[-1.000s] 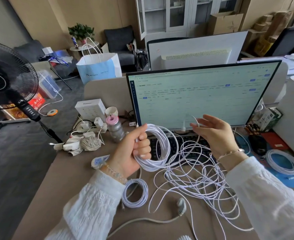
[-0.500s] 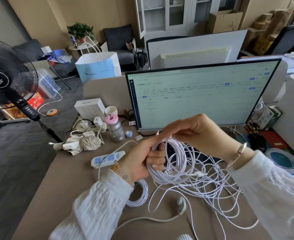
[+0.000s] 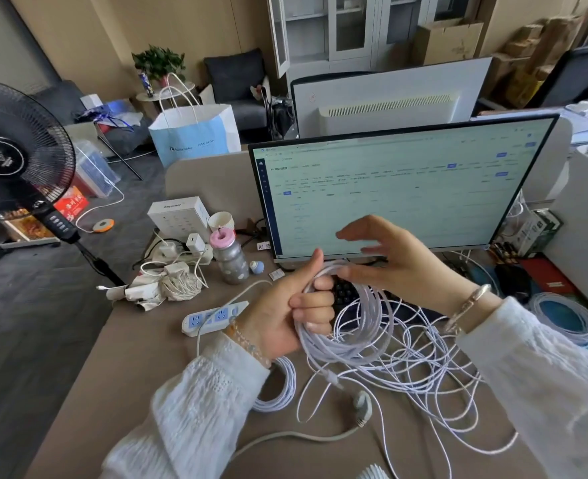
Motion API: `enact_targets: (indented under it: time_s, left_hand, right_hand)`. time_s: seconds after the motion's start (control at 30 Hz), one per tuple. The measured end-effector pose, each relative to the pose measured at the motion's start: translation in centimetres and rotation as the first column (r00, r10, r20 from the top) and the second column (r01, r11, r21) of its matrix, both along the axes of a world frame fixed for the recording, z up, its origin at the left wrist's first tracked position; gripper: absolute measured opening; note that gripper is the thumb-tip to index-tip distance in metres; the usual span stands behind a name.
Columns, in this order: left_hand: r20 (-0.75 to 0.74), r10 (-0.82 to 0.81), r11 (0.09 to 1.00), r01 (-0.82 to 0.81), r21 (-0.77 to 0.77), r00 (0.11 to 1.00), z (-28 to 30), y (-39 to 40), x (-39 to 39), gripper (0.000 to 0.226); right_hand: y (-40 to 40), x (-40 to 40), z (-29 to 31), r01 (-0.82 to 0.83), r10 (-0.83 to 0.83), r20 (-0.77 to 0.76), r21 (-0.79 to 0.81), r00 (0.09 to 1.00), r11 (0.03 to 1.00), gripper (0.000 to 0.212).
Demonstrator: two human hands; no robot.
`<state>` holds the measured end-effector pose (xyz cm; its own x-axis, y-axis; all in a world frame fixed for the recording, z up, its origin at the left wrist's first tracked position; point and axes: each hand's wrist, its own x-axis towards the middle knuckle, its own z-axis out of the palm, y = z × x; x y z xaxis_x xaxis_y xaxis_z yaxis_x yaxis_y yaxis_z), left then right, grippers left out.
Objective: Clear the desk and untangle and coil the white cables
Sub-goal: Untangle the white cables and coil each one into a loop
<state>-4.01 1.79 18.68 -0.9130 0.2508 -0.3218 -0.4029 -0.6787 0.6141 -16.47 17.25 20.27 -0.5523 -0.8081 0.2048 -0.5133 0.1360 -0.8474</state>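
Two finished coils already lie on the tabletop [image 3: 119, 357], by my reckoning, so the job looks partly done. Starting at the far left, the standing fan [image 3: 19, 157] sits off the desk's edge. Next come a tangled bundle of chargers and cords [image 3: 168, 285] and a white box [image 3: 178, 216], then a pink-capped bottle [image 3: 230, 257], none of it cleared away yet. A power strip [image 3: 213, 316] lies just in front of them, near my left wrist.

My left hand [image 3: 292, 312] has its grip clenched round the coil in progress [image 3: 351, 326], thumb up, the loops hanging from my fingers above the keyboard [image 3: 346, 292]. Below that wrist lies one small finished coil [image 3: 282, 388]. A grey plug [image 3: 363, 404] and its cord rest toward the near edge.

My right hand [image 3: 399, 264] hovers just beside the top of the coil, fingers spread and loose, grasping nothing that I can make out, in front of the monitor [image 3: 406, 188].

Under and right of the coil, the loose white cable [image 3: 424, 382] sprawls in many crossing loops, well short of untangled. That is the bulk of what remains, I judge. At the far right a second neat coil [image 3: 569, 316] lies on a blue mat.
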Motion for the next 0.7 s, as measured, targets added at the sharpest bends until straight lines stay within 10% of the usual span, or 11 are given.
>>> enact_targets:
  time_s: [0.1,0.17,0.47,0.57,0.63,0.7]
  left_hand:
    - [-0.057,-0.062,0.986,0.07,0.15,0.996,0.1,-0.6,0.0,0.04]
    - [-0.058,-0.102,0.983,0.11,0.148,0.993,0.1,-0.7,-0.1,0.039]
    - [0.169,0.094,0.948,-0.036,-0.315,0.981,-0.1,1.2,-1.2,0.04]
    - [0.241,0.018,0.893,0.093,-0.441,0.97,0.1,1.3,-2.0,0.049]
    - [0.303,-0.075,0.793,0.241,-0.56,0.95,0.1,1.9,-2.7,0.054]
    - [0.358,-0.176,0.681,0.376,-0.629,0.917,0.2,3.3,-3.4,0.053]
  right_hand:
    - [0.5,-0.2,-1.5,-0.213,0.196,0.499,-0.022,0.844,0.977,0.078]
    - [0.9,-0.3,-2.4,-0.297,0.26,0.629,-0.048,0.732,0.954,0.051]
    - [1.9,0.1,-4.1,-0.209,0.221,0.772,-0.116,0.596,0.971,0.035]
    - [2.5,0.2,-4.0,-0.099,0.069,0.541,0.026,0.838,0.995,0.063]
    - [2.6,0.8,-3.1,-0.072,0.058,0.093,0.151,0.994,0.986,0.098]
    - [2.6,1.6,-2.7,-0.071,0.137,-0.317,0.213,0.938,0.974,0.095]
